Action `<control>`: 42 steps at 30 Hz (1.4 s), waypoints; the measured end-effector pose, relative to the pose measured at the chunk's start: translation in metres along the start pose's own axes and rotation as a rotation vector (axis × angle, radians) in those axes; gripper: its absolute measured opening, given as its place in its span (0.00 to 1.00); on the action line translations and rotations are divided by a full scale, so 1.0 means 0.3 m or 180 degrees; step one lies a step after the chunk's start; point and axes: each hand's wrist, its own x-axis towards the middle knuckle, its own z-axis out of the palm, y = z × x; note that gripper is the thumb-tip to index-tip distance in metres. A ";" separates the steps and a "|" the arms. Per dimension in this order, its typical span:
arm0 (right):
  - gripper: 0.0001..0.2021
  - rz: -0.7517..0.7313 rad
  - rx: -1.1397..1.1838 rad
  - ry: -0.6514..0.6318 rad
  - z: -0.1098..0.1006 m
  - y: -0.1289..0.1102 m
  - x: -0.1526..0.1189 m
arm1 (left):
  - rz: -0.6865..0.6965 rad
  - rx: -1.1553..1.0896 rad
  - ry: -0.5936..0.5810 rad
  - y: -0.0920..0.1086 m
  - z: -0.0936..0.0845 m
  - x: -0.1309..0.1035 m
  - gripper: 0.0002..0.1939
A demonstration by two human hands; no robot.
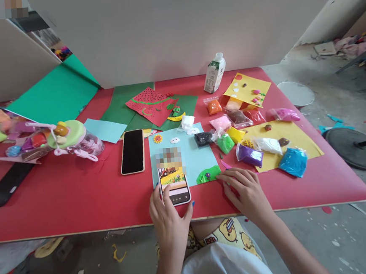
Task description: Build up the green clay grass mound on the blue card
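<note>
Head view: on the smooth red tabletop (96, 203) lies a flat sheet of pale blue paper (195, 151), with a lit, round-cornered phone (173, 180) across its lower edge. My left hand (169, 216) is spread loosely over the phone's lower end, fingers bent, thumb beside its corner. My right hand (246, 189) is half open and gently curved, fingertips at the edge of a bumpy green patch (201, 179) bearing a purple flower (208, 174). Rightward, a pillowy purple packet (249, 155) and a blue packet (293, 162) gleam in crinkled clear plastic.
</note>
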 end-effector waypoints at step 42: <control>0.10 -0.0329 -0.0008 -0.0599 -0.097 0.087 0.003 | 0.0624 -0.0717 0.0513 0.164 -0.026 -0.008 0.12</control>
